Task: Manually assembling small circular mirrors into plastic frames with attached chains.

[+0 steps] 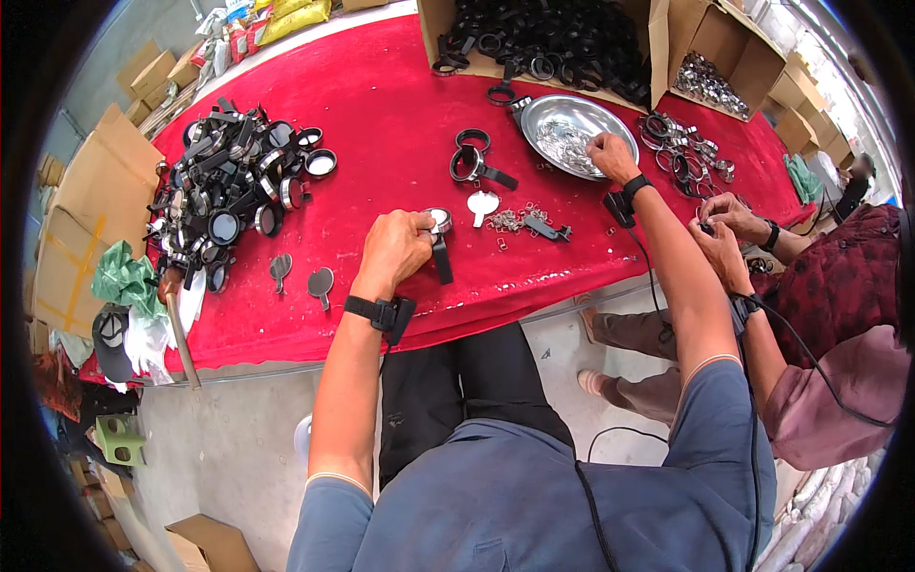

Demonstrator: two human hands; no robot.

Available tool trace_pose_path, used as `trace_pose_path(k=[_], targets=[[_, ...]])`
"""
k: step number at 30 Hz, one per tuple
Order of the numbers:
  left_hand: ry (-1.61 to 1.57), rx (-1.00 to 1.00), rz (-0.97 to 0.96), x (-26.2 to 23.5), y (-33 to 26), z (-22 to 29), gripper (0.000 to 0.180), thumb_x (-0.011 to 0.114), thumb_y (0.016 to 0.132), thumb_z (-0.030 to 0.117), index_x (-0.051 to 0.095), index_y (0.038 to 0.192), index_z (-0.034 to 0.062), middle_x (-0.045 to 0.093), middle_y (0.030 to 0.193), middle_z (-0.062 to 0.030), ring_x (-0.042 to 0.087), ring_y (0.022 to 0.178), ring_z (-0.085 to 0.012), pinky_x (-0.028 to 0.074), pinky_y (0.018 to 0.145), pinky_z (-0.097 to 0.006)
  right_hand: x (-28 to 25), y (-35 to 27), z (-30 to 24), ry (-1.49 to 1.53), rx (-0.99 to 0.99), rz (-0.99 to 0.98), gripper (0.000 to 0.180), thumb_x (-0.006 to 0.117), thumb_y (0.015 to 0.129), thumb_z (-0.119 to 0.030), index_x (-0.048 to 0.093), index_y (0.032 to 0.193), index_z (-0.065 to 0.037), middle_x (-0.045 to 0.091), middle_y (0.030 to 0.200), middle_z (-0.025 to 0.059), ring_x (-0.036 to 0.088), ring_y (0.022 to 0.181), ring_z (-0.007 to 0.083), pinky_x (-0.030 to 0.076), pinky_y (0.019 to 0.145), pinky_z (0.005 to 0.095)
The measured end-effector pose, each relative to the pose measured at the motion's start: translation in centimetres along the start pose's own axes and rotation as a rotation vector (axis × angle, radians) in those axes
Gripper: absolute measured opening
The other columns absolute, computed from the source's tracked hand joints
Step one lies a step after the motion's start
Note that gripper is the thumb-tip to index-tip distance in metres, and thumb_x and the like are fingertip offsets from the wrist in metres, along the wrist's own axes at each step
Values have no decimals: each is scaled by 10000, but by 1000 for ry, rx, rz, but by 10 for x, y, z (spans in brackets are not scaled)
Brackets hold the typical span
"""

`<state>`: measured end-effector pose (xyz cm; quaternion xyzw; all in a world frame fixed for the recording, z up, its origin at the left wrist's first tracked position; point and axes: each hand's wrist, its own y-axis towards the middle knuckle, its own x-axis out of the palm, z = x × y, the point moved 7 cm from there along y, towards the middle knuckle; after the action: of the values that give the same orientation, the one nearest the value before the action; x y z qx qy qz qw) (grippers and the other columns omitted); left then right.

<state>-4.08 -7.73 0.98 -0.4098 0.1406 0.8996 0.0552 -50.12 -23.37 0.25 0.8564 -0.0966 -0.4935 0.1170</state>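
Note:
My left hand point(396, 252) is closed round a round silver-faced piece point(439, 221) with a short black strap, low over the red cloth. My right hand point(615, 158) reaches over the rim of a shiny metal dish point(541, 143), its fingers pinched together at the small silver metal pieces point(564, 141) lying inside; what they hold is too small to make out. Between the hands lie two black rings point(466, 164) with a black strap, a white-looking disc with a tab point(483, 206), a scatter of small metal clips point(515, 218) and a grey-green tool-like piece point(543, 228).
A heap of black-strapped round pieces point(229, 181) covers the left of the table. Two dark discs with tabs point(321, 282) lie nearer. Cardboard boxes of black rings point(548, 43) and metal parts point(710, 84) stand behind. A co-worker's hands point(724, 234) handle something small at right.

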Motion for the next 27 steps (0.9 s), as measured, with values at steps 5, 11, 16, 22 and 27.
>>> trace_pose_path(k=[5, 11, 16, 22, 27], targets=[[76, 69, 11, -3, -14, -17, 258, 681, 884, 141, 860, 1059, 78, 766, 953, -277, 751, 934, -499, 602, 880, -577, 26, -57, -133, 151, -185, -339, 192, 750, 946, -160, 772, 1033, 9, 796, 951, 202, 777, 911, 328, 590, 855, 439], [75, -50, -78, -8, -5, 2, 266, 757, 928, 144, 845, 1162, 54, 778, 1065, -279, 770, 1021, -473, 615, 930, -500, 75, -174, -231, 114, -626, -530, 123, 764, 907, -49, 667, 961, 4, 725, 955, 206, 712, 942, 445, 560, 830, 521], [52, -42, -54, -8, -5, -4, 287, 753, 948, 172, 848, 1199, 69, 759, 993, -306, 774, 964, -478, 613, 886, -499, 87, -195, -245, 61, -669, -499, 128, 745, 899, -35, 656, 991, -31, 720, 986, 177, 718, 969, 431, 570, 831, 530], [16, -57, -48, -6, -8, -12, 299, 741, 941, 154, 848, 1202, 56, 777, 1015, -296, 776, 957, -474, 620, 902, -489, 82, -195, -241, 94, -520, -430, 142, 794, 915, -57, 751, 1047, -22, 723, 977, 164, 735, 932, 392, 575, 822, 489], [41, -55, -62, -6, -5, -14, 300, 731, 932, 131, 851, 1197, 58, 783, 1014, -290, 776, 944, -472, 624, 897, -482, 94, -213, -261, 126, -529, -448, 130, 800, 929, -86, 756, 1037, -29, 706, 962, 156, 734, 922, 388, 573, 813, 489]])
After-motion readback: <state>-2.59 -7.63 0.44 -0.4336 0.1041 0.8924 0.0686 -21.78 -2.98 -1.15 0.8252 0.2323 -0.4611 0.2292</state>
